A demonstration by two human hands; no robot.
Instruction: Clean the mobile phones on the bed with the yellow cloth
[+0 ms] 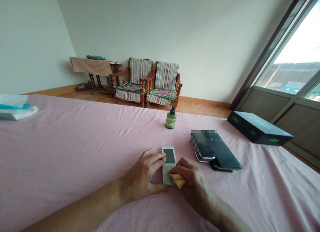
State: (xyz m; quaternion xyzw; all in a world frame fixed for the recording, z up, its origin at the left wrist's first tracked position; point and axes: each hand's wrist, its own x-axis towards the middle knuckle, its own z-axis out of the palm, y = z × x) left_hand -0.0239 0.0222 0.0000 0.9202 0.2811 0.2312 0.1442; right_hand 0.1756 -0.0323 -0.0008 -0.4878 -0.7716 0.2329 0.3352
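**Pressing a yellow cloth to a small white phone**

Lying flat on the pink sheet (75,152), the white phone (169,157) sits near the front middle of the view, with its dark screen facing up and its long side pointing away from the person. Both hands meet at it.

The left hand (142,177) rests palm down on the sheet, loosely open. Its fingertips (160,157) touch the phone's left edge beside the screen, and its thumb stretches along the sheet towards the phone's near corner. It grips nothing.

The right hand (193,180) is curled closed around a folded yellow cloth (178,181). It pinches the cloth between thumb and fingers and holds it down on the lower part of the phone, over the keypad. A corner of the cloth sticks out below the knuckles, towards the person.

Just to the right of the phone, apart from it, lies a stack of dark flat devices (220,155), partly blurred. Beyond the phone a green spray bottle (171,118) stands upright near the far edge of the sheet. A long dark box (258,128) lies further right, by the window. At the far left edge sits a white and teal package (15,109).

Against the back wall stand two wooden armchairs (163,82) with striped covers. Left of them is a cloth-draped sewing table (96,67).
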